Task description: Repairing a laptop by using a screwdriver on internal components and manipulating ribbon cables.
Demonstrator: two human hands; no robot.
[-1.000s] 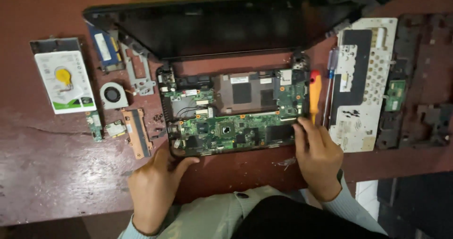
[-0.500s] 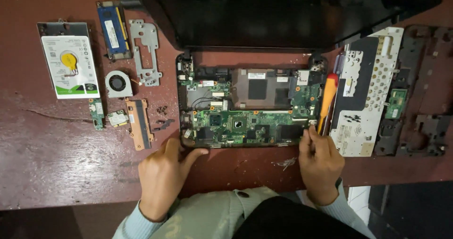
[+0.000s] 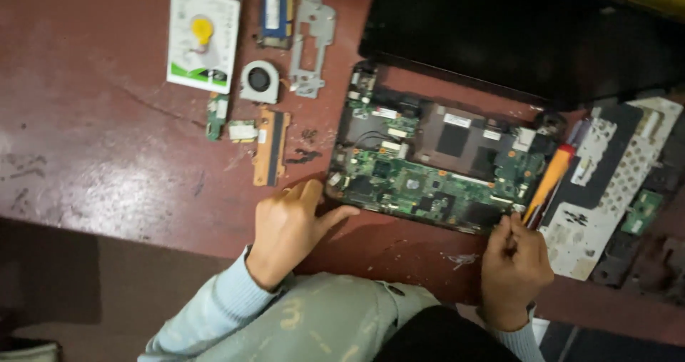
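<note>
I counted one hard drive [image 3: 203, 37], one small fan [image 3: 259, 81], one memory stick [image 3: 274, 8], one metal bracket [image 3: 311, 42], one green motherboard [image 3: 428, 180], one orange-handled screwdriver [image 3: 548, 182], and my two hands.

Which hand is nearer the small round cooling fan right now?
Left. The left hand grips the near left corner of the green motherboard, below and right of the fan. The right hand is at the board's far right corner, much farther off.
</note>
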